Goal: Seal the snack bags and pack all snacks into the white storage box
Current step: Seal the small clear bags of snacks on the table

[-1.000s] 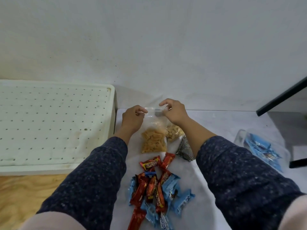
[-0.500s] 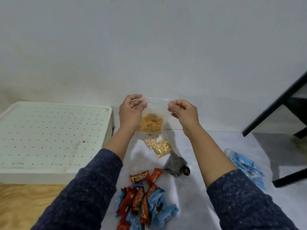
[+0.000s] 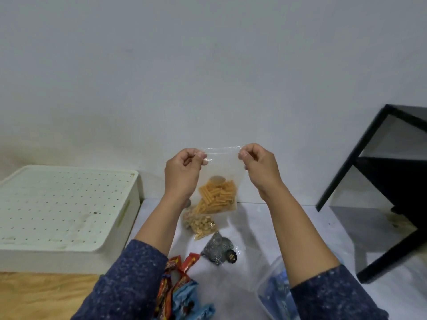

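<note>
A clear zip bag (image 3: 220, 172) with orange stick snacks in its bottom hangs upright in the air above the white table (image 3: 323, 229). My left hand (image 3: 183, 173) pinches its top left corner and my right hand (image 3: 260, 167) pinches its top right corner, stretching the top strip between them. Under it on the table lie a clear bag of pale nuts (image 3: 201, 224) and a bag of dark spiral snacks (image 3: 218, 249). The white storage box (image 3: 62, 211), with a perforated lid on, stands to the left.
Red and blue wrapped candy bars (image 3: 178, 289) lie in a pile between my forearms. A clear tub with blue packets (image 3: 275, 289) sits at the lower right. A black metal frame (image 3: 360, 179) stands at the right. Wooden floor shows at the lower left.
Both hands have raised the orange snack bag off the table to hang upright in the air, and have moved apart to its top corners. The camera has tilted up.
</note>
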